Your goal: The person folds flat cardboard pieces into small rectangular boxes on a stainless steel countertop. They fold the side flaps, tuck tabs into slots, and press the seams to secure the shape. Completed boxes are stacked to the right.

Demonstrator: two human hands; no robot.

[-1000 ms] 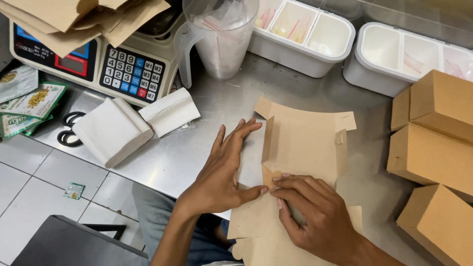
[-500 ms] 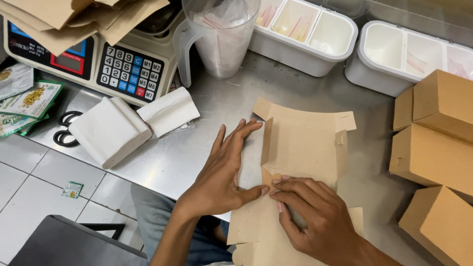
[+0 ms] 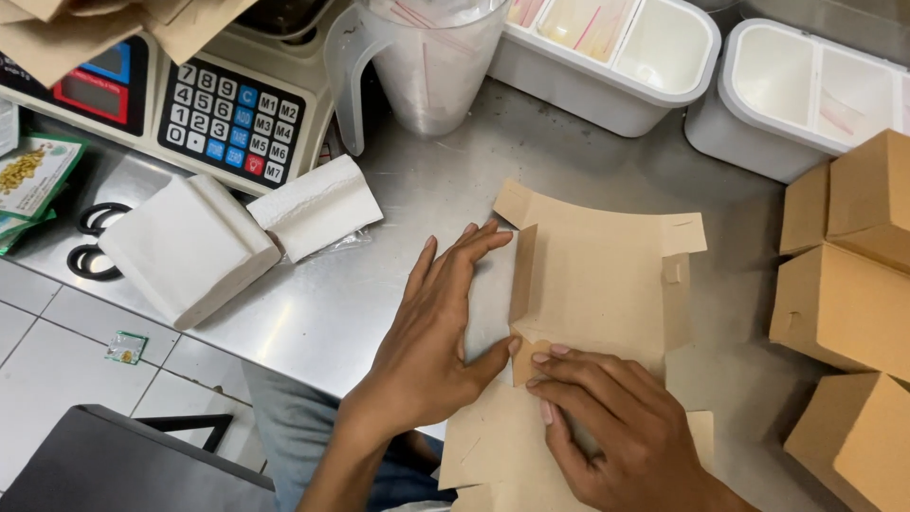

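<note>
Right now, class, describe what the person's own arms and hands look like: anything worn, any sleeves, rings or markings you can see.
Both hands are bare: no gloves on the left hand or the right hand. No rings, watch or bracelets show on the fingers or wrists in view. The forearms are uncovered as far as the picture's edge, so no sleeves appear. The fingernails are short and unpainted. No tattoos or marks are visible.

Bright, even indoor light from overhead. Steel bench (image 3: 398, 284) shows soft diffuse glare at 12 o'clock below the clear jug (image 3: 431, 57), no blown-out spots. Short soft shadows under the left hand (image 3: 427, 341) and right hand (image 3: 607, 427), and beside the brown boxes (image 3: 844, 284) at 3 o'clock. Focus sharp in the centre. Mild wide-angle bend at the edges. No motion blur.
</note>
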